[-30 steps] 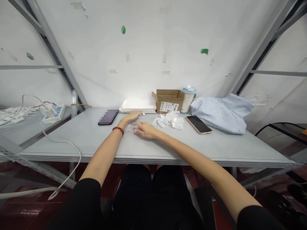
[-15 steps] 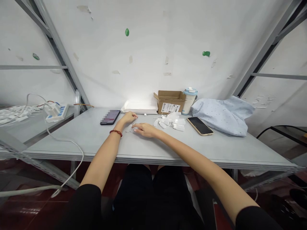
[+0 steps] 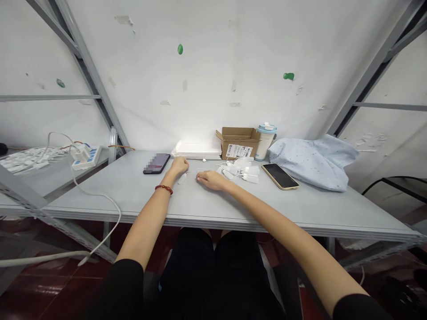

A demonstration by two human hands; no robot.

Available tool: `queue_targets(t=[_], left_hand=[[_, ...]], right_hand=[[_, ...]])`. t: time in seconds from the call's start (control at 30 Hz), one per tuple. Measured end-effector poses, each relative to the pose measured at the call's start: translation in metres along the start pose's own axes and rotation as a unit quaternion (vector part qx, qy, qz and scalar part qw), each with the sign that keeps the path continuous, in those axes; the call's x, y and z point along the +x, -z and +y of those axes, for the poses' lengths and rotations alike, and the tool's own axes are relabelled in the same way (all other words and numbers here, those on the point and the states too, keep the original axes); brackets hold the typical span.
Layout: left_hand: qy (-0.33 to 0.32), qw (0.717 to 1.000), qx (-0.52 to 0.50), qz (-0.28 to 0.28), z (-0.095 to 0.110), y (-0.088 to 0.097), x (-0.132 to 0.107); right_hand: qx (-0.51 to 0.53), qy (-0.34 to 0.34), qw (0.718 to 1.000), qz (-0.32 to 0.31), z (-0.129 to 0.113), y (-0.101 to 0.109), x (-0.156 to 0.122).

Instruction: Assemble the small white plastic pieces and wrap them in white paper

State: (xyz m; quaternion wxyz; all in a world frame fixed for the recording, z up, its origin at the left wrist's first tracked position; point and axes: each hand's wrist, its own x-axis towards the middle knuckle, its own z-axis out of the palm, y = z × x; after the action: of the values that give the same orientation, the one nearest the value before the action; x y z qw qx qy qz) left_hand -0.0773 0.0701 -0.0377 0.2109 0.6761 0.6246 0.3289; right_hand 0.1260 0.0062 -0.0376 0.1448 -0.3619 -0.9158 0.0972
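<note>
My left hand (image 3: 178, 165), with a red bead bracelet on its wrist, rests on the grey table (image 3: 133, 195) with its fingers curled in. My right hand (image 3: 210, 180) lies a short way to its right, fingertips pressed together low on the table top. What either hand holds is too small to make out. A small white tag (image 3: 182, 178) lies flat between the two hands. Just past my right hand sits a loose pile of small white tags (image 3: 242, 168).
A dark phone (image 3: 156, 163) lies left of my left hand, and a beige-cased phone (image 3: 280, 176) right of the pile. At the back stand white trays (image 3: 196, 150), a cardboard box (image 3: 237, 141), a blue-lidded cup (image 3: 266, 141) and a light blue cloth (image 3: 312, 160). A power strip (image 3: 85, 155) and cable sit far left.
My hands have drawn apart, the right one sliding right. The small white tag now lies uncovered between them. The view has shifted slightly.
</note>
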Motion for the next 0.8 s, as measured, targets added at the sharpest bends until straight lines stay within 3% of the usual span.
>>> queue_targets(t=[0.1, 0.3, 0.57, 0.8], left_hand=[[0.003, 0.998, 0.024, 0.056, 0.004, -0.002, 0.001], [-0.005, 0.98, -0.195, 0.034, 0.021, -0.003, -0.003], [-0.006, 0.937, -0.336, -0.096, 0.045, 0.0, -0.019], [-0.018, 0.921, -0.358, -0.152, 0.051, -0.001, -0.022]], right_hand=[[-0.015, -0.02, 0.999, 0.036, 0.003, -0.002, -0.008], [-0.004, -0.034, 0.995, 0.089, 0.006, -0.008, -0.016], [0.013, -0.043, 0.99, 0.137, 0.012, -0.007, -0.015], [0.037, -0.043, 0.988, 0.141, 0.01, -0.004, -0.016]])
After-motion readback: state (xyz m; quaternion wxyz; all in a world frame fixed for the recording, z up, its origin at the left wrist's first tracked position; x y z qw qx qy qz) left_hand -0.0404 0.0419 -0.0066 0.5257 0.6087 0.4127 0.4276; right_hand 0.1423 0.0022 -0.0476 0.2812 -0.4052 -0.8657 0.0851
